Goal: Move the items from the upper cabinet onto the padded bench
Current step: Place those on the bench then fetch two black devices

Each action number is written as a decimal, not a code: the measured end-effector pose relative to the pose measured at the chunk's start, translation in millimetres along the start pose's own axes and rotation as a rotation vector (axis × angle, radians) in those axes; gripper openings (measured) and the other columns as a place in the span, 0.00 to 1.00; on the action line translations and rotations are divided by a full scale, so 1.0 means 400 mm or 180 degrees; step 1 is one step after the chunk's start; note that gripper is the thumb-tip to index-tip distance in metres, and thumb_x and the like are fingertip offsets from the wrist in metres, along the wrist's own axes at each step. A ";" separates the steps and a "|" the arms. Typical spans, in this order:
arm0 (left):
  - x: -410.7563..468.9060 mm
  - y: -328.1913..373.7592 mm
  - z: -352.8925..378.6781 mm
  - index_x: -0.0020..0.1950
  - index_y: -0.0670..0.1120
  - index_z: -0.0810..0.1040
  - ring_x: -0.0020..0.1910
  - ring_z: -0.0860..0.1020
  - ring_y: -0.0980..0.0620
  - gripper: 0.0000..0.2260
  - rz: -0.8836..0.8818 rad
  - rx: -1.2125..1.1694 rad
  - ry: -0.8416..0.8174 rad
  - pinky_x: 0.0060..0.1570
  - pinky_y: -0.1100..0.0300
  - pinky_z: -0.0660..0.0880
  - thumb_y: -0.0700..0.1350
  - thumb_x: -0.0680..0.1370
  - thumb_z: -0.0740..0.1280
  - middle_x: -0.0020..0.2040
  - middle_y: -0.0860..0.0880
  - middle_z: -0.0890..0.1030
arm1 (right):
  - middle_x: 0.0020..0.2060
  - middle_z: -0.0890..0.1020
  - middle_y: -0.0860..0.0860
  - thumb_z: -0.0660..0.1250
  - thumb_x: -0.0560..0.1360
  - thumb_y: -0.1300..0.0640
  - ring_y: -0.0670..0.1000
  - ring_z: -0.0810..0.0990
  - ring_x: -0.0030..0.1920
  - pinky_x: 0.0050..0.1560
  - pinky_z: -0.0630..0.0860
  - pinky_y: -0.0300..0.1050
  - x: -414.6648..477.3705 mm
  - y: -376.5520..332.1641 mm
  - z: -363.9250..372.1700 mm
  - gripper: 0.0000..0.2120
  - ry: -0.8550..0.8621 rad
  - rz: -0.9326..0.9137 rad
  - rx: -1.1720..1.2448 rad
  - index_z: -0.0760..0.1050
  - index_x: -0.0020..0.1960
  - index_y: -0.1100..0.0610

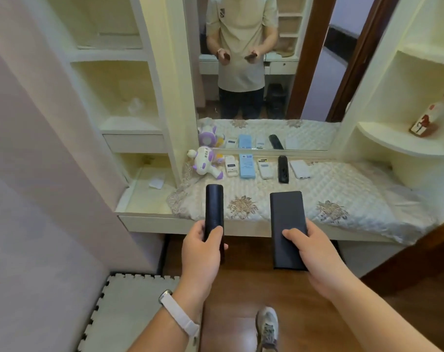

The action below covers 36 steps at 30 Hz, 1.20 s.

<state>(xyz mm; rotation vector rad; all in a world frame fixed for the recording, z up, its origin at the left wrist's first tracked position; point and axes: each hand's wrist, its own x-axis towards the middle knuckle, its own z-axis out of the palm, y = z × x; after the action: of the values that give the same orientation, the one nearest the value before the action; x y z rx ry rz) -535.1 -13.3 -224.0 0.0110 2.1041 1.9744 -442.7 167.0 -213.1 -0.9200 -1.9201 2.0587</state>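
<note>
Nearest me, my left grip (203,246) is wrapping around a black remote (214,212), thumb pressing on top, and my right grip (314,250) is clamping a black power bank (287,224) by its near end. I am holding both in the air over the table's (342,196) front edge, apart from each other. At the back by the mirror (261,72), a toy (205,162), three remotes, a blue box (246,165) and a white power bank (300,169) are lying in a row.

Matt black power bank (287,224); quilted cloth bench (342,194)
</note>
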 end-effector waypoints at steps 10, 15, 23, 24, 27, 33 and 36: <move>0.331 -0.045 0.207 0.46 0.43 0.76 0.33 0.79 0.51 0.05 -0.0543 0.0677 0.0150 0.31 0.59 0.73 0.43 0.79 0.65 0.35 0.44 0.79 | 0.51 0.81 0.50 0.65 0.79 0.55 0.52 0.81 0.49 0.50 0.81 0.54 0.414 -0.013 -0.078 0.09 -0.0321 0.0268 -0.0258 0.72 0.58 0.48; 0.463 -0.057 0.295 0.48 0.43 0.77 0.39 0.82 0.38 0.04 -0.0715 0.0819 0.0351 0.35 0.52 0.75 0.42 0.78 0.67 0.40 0.37 0.80 | 0.50 0.82 0.50 0.66 0.79 0.58 0.52 0.82 0.48 0.46 0.81 0.50 0.592 -0.009 -0.119 0.10 -0.0520 0.0471 -0.0262 0.73 0.58 0.49; 0.570 -0.080 0.340 0.43 0.39 0.75 0.32 0.75 0.51 0.08 -0.1002 0.0921 0.0332 0.33 0.59 0.71 0.43 0.78 0.68 0.33 0.46 0.75 | 0.50 0.82 0.50 0.67 0.77 0.58 0.51 0.83 0.47 0.47 0.82 0.48 0.783 0.028 -0.079 0.11 -0.0838 0.0794 -0.0569 0.72 0.58 0.50; 0.585 -0.085 0.341 0.43 0.40 0.76 0.32 0.76 0.51 0.08 -0.1047 0.0920 0.0344 0.33 0.59 0.73 0.43 0.78 0.68 0.34 0.45 0.77 | 0.49 0.82 0.50 0.68 0.77 0.58 0.51 0.83 0.47 0.47 0.82 0.48 0.800 0.036 -0.070 0.12 -0.0867 0.0829 -0.0612 0.72 0.58 0.51; 0.630 -0.111 0.340 0.48 0.40 0.78 0.38 0.79 0.46 0.07 -0.1181 0.0938 0.0374 0.37 0.54 0.76 0.43 0.79 0.67 0.40 0.40 0.80 | 0.49 0.82 0.51 0.68 0.76 0.59 0.51 0.82 0.47 0.46 0.81 0.47 0.843 0.065 -0.044 0.12 -0.0934 0.0927 -0.0748 0.72 0.59 0.53; 0.729 -0.182 0.331 0.48 0.41 0.79 0.42 0.82 0.43 0.05 -0.1445 0.0981 0.0262 0.43 0.47 0.81 0.43 0.78 0.68 0.43 0.41 0.83 | 0.50 0.81 0.54 0.69 0.75 0.60 0.54 0.82 0.48 0.49 0.82 0.53 0.932 0.101 0.010 0.12 -0.1130 0.1068 -0.1021 0.72 0.56 0.52; 0.775 -0.216 0.319 0.50 0.42 0.79 0.40 0.82 0.47 0.04 -0.1560 0.1006 0.0230 0.35 0.55 0.79 0.42 0.78 0.67 0.42 0.43 0.82 | 0.49 0.81 0.53 0.69 0.75 0.59 0.53 0.82 0.47 0.47 0.82 0.50 0.976 0.116 0.038 0.14 -0.1089 0.1177 -0.1200 0.72 0.58 0.54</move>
<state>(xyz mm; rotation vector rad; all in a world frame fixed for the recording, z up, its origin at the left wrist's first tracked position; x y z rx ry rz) -796.3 160.3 -370.5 -0.4748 2.1764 1.3713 -747.8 351.8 -379.4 -1.1337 -2.5496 2.2068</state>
